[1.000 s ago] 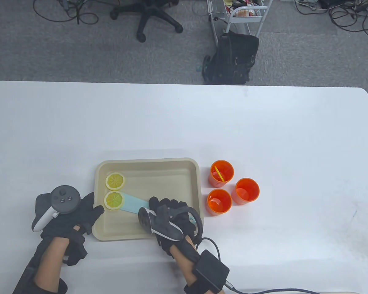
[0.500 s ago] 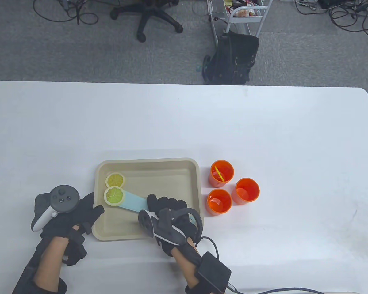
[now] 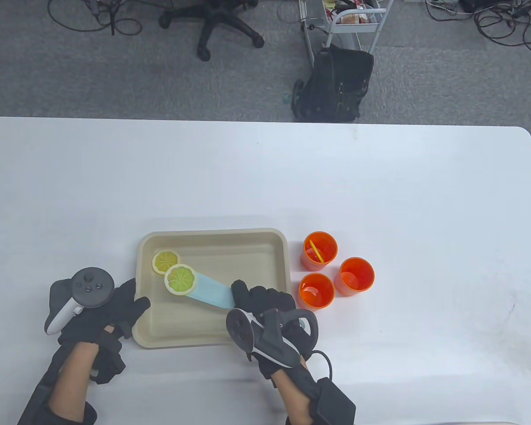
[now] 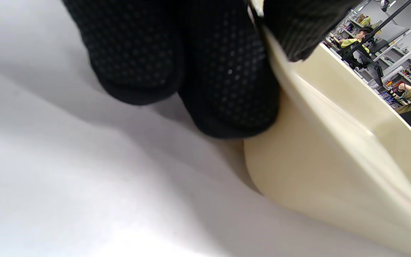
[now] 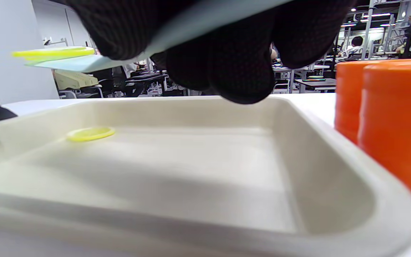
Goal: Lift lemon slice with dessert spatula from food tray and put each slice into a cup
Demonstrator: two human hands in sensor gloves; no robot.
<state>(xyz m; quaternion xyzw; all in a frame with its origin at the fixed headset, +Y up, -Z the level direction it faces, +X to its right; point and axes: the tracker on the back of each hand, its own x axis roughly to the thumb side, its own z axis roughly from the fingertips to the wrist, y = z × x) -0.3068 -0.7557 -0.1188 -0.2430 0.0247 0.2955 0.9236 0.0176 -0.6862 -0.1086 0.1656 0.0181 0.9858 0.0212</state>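
The slice (image 3: 180, 279) is up off the tray floor now, riding on the spatula (image 3: 210, 293), which has swung toward the tray's middle since a second ago; the right hand (image 3: 270, 321) has slid toward the table's right edge with it. The left hand (image 3: 98, 310) hasn't budged.

Table view: the right hand's fingers are wrapped round the spatula handle, blue blade pointing toward the tray's far left corner with the slice on its tip. A second slice (image 3: 165, 261) lies flat in that corner, just overlapped by the lifted one. The left hand pinches the tray (image 3: 212, 234) at its near left corner, thumb over the rim. Three orange cups (image 3: 321, 251) stand clustered just beside the tray's right side; the far one has a yellow piece inside.

Left wrist view: the fingers (image 4: 227, 82) press against the tray's outer wall, the thumb on the inner side of the rim, the table beneath.

Right wrist view: the fingers (image 5: 223, 64) clench the blue blade, the lifted slice (image 5: 54, 53) plainly held above the tray floor, the other slice (image 5: 90, 134) flat on it, cups (image 5: 394, 117) at the right.
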